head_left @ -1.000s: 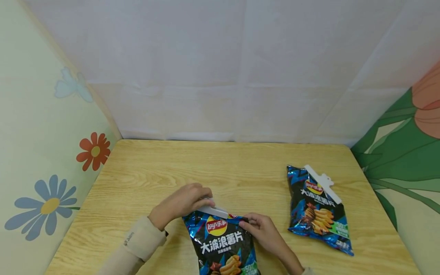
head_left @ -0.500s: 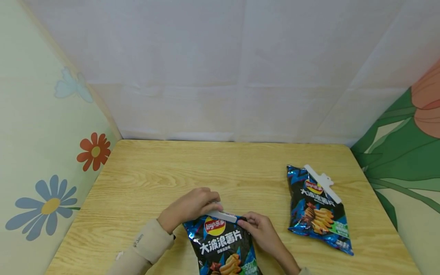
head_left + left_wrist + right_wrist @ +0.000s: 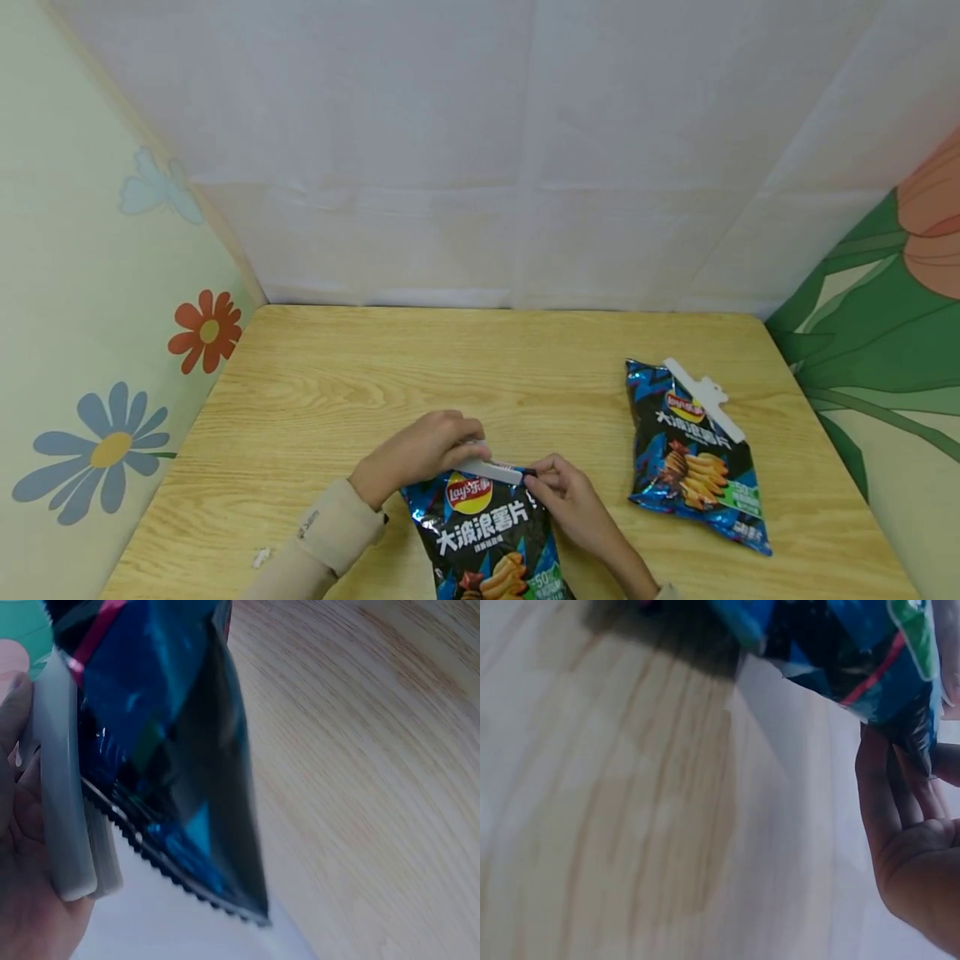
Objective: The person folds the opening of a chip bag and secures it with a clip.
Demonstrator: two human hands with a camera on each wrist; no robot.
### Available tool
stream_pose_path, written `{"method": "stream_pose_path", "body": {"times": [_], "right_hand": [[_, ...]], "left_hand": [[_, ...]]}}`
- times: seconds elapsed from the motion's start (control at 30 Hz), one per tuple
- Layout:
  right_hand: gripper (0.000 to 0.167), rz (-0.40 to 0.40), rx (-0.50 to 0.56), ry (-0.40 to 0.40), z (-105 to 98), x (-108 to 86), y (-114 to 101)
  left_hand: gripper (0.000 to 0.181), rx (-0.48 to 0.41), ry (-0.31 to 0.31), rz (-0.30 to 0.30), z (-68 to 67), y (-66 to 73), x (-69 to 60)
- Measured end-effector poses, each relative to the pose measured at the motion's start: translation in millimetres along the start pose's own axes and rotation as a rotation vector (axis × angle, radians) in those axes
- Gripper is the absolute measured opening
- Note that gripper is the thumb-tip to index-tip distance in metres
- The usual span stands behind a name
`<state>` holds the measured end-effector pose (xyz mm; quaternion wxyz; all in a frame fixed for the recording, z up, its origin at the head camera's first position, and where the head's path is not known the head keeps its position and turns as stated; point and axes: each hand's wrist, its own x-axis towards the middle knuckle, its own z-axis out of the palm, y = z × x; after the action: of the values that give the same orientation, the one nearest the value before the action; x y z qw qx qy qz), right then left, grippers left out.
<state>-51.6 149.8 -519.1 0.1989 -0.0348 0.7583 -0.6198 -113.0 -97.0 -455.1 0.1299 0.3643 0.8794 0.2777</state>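
Note:
A black and blue bag of potato chips point(image 3: 483, 537) stands at the table's front, its lower part cut off by the frame. My left hand point(image 3: 423, 454) grips a white sealing clip point(image 3: 493, 472) lying across the bag's top edge. In the left wrist view the two bars of the clip point(image 3: 61, 787) show beside the bag's serrated corner point(image 3: 180, 877), which sticks out past them. My right hand point(image 3: 576, 504) pinches the bag's upper right corner. The right wrist view has that corner of the bag point(image 3: 907, 724) between thumb and fingers point(image 3: 877, 780).
Another bag of chips point(image 3: 690, 471) lies at the table's right, with a white clip point(image 3: 705, 398) across its top. A small white scrap point(image 3: 261, 557) is on the wooden table point(image 3: 360, 367) by my left sleeve. A white cloth point(image 3: 480, 167) hangs behind, between painted side panels.
My left hand has moved right with the clip, which now reaches near the bag's upper right corner. The right hand has hardly moved. The white scrap has come out from behind my left sleeve.

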Motion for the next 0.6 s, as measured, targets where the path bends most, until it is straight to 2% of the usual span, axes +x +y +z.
{"method": "stream_pose_path", "body": {"times": [0.17, 0.33, 0.5, 0.6], "right_hand": [[0.026, -0.035, -0.011, -0.015, 0.0, -0.9, 0.0], [0.026, -0.031, -0.020, -0.019, -0.6, -2.7, -1.9], [0.027, -0.039, -0.025, 0.004, 0.5, -4.7, -3.5], [0.029, -0.011, -0.017, 0.010, 0.3, -4.7, -4.8]], "left_hand": [[0.027, -0.025, -0.014, -0.005, 3.6, 1.4, 3.2], [0.028, -0.052, -0.010, 0.009, 5.8, 1.8, 5.1], [0.029, -0.043, -0.008, 0.013, 6.7, 4.0, 7.3], [0.026, -0.023, -0.007, 0.009, 7.0, 5.2, 8.6]]}}
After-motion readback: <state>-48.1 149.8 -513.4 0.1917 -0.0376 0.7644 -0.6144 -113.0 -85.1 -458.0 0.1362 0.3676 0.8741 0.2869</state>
